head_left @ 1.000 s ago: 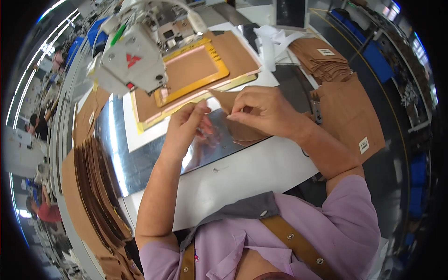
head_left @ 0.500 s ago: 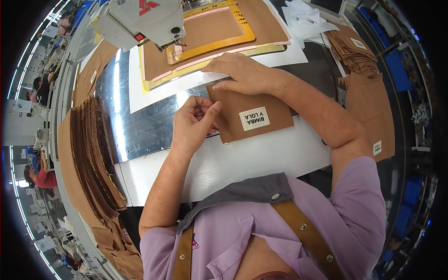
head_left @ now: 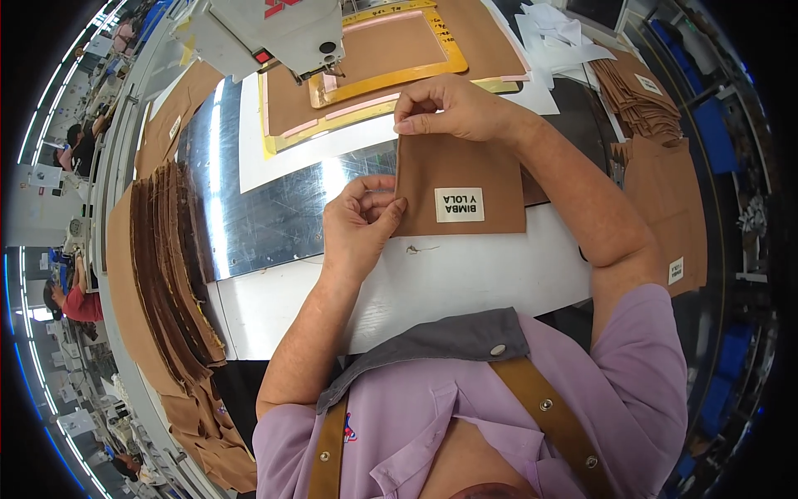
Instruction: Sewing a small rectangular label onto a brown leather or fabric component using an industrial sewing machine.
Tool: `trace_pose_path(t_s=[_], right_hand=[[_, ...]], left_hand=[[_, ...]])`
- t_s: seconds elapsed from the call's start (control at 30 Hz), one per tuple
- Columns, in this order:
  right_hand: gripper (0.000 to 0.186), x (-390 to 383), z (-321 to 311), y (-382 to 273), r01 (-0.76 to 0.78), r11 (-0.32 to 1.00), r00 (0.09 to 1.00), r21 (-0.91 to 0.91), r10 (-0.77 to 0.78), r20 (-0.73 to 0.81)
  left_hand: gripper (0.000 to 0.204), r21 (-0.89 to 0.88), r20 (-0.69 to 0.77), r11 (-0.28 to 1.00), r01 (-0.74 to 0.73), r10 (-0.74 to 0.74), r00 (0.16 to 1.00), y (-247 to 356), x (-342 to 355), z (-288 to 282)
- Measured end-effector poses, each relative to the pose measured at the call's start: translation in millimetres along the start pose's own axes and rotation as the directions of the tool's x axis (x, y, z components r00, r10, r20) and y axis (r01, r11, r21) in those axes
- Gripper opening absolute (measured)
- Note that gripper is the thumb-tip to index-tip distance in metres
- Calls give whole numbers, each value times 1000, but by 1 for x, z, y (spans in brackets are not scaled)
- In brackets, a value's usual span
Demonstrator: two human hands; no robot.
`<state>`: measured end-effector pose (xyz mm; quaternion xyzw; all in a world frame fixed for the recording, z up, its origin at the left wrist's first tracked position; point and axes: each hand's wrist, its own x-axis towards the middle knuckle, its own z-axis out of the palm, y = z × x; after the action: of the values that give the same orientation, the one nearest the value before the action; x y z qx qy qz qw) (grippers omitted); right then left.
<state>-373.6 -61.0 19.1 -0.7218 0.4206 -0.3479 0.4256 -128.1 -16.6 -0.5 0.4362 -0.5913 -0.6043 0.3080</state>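
A brown fabric panel with a white label stitched or stuck on it lies before me, the label's print upside down. Its left edge is pinched low down between the thumb and fingers of my left hand. At the top left corner, my right hand grips the same edge, thumb and fingertips together. The edge between both hands looks straight. Below the panel, a small bit of loose thread rests on the white tabletop.
A sewing machine head and a yellow template frame stand beyond my hands. Brown pieces are stacked at left; a labelled brown stack is at far right, near white paper scraps. Other people work at far left.
My right hand went from lying spread over the panel's top to pinching its upper left corner. My left hand moved right and closed on the left edge. The tilted panel now lies straight.
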Motion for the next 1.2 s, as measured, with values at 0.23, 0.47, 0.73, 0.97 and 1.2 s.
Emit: trace_pose_path(t_s=[0.23, 0.47, 0.73, 0.97, 1.2], right_hand=[[23, 1, -15, -5, -72, 995, 988, -65, 62, -140], [26, 13, -3, 4, -117, 993, 984, 22, 119, -134], [18, 16, 1, -8, -86, 992, 995, 93, 90, -36], [15, 13, 6, -6, -45, 998, 995, -46, 41, -90], [15, 15, 6, -4, -101, 988, 992, -115, 91, -88]], left_hand=[[13, -58, 38, 998, 23, -21, 999, -5, 1, 1], [15, 134, 172, 989, 53, -76, 982, 4, 8, -17], [26, 296, -50, 921, -252, 278, 959, 22, 54, -25], [20, 236, -65, 933, -270, 293, 954, 19, 74, -15], [8, 369, -90, 877, -307, 362, 928, 20, 73, -17]])
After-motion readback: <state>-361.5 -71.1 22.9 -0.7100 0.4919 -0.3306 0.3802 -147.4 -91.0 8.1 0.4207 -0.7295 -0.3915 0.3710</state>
